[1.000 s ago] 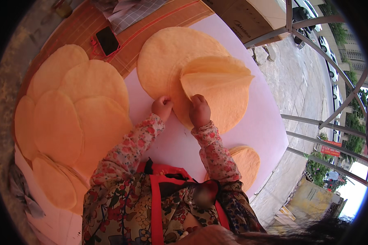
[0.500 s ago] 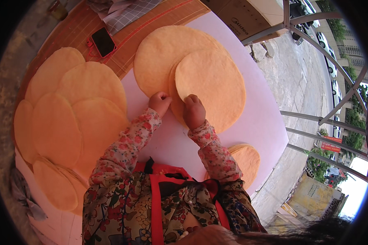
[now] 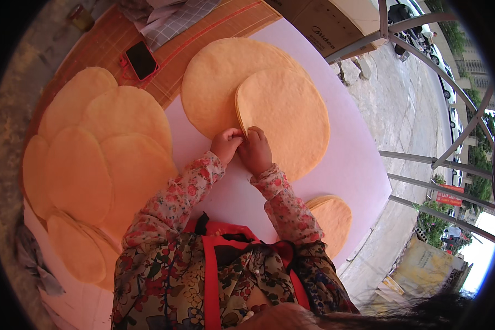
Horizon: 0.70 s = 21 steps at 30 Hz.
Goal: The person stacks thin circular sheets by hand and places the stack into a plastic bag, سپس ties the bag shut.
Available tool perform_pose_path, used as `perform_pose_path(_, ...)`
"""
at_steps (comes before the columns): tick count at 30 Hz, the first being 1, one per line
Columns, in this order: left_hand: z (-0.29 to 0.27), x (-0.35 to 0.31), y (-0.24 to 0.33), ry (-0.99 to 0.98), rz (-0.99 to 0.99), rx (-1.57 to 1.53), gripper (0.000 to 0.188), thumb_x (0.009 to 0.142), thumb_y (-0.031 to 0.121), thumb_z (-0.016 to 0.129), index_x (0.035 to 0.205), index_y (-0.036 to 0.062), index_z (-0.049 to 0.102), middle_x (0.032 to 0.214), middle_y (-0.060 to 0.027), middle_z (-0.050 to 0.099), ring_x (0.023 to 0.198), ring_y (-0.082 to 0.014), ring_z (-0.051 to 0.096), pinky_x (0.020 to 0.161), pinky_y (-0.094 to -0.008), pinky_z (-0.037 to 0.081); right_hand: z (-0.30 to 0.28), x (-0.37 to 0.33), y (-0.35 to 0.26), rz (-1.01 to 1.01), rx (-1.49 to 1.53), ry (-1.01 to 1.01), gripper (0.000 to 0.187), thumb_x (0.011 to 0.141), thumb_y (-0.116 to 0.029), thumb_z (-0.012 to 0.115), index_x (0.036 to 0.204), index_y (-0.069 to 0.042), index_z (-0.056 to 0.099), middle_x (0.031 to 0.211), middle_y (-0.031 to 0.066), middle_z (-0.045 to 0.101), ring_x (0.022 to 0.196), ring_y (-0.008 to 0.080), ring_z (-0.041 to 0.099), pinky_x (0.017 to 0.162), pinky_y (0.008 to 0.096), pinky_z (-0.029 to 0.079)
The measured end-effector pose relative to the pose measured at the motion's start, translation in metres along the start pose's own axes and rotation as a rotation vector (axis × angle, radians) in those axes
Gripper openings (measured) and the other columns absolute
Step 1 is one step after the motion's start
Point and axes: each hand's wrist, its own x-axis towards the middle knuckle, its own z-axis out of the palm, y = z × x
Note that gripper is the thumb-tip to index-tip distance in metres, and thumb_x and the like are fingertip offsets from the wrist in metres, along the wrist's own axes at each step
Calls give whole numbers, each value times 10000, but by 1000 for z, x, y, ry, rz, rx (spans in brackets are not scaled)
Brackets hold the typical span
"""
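Note:
A stack of thin round flatbreads point(image 3: 291, 118) lies over the right part of a larger round pile point(image 3: 212, 82). At the stack's near-left edge, my right hand point(image 3: 256, 151) is closed, its fingers on top and pinching the rim. My left hand point(image 3: 225, 146) is closed too, its fingertips meeting the right hand's at the same edge. What the left fingers pinch, if anything, is hidden. On the left side of the table, several flatbreads point(image 3: 77, 170) overlap in a spread. A small folded-looking pile point(image 3: 333, 220) sits right of my right forearm.
The flatbreads rest on a pale tabletop point(image 3: 352, 143) with a brown mat point(image 3: 187, 60) at its far left. A phone point(image 3: 142, 60) and folded checked cloth point(image 3: 181, 25) lie on the mat. Beyond the far edge stands a cardboard box point(image 3: 327, 25). Metal bars point(image 3: 440, 165) run along the right.
My left hand has moved right to meet my right hand. The lower flatbread that stuck out left of the top one now lines up with it.

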Motion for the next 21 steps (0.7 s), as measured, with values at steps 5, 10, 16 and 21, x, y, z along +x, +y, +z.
perform_pose_path(5,-19,-3,-45,194,-49,189,242,774,125,591,962,-26,612,832,-74,650,768,-129,608,703,-261,478,-80,8,58,654,626,-73,137,854,-95,588,733,-75,527,655,-75,446,642,9,401,524,195,342)
perform_pose_path(10,-20,-1,-37,219,114,51,196,785,125,568,906,-25,601,787,-48,625,725,-112,581,664,-246,464,-256,73,5,482,488,93,206,902,-112,541,1050,27,583,862,43,629,741,87,575,623,219,462)
perform_pose_path(16,-14,2,-26,292,25,63,241,772,130,584,954,-28,584,821,-56,619,735,-121,582,659,-243,465,-192,81,-25,1,-108,-119,135,839,-25,524,951,17,587,1018,137,615,821,244,599,712,320,489)
perform_pose_path(21,-13,5,-24,290,105,171,283,777,125,596,1005,-40,571,865,-77,629,761,-128,605,678,-255,490,-53,16,18,-74,-142,-232,101,782,-16,511,872,-19,558,1017,143,613,843,336,600,696,399,504)
